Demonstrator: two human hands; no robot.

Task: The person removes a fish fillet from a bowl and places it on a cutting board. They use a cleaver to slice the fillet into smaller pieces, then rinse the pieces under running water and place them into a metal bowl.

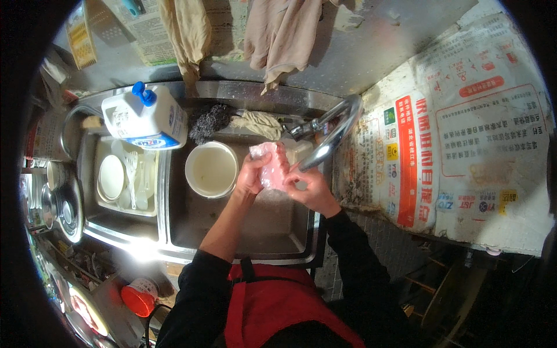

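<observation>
Over the right basin of a steel double sink, my left hand holds a wet pink piece, perhaps raw meat, with the thumb across its upper face. At its right edge is my right hand, thumb and forefinger curled against it under the curved metal faucet. Whether the right fingers grip the piece or only touch it is unclear. A round white tub with cloudy liquid stands in the basin, left of my left hand. Behind it lie a dark mesh scrubber and a crumpled pale cloth.
A white jug with a blue cap stands near the sink divider. The left basin holds a tub of white dishes and utensils. Cloths hang behind the sink. A printed plastic sheet covers the surface at right. An orange-red container is lower left.
</observation>
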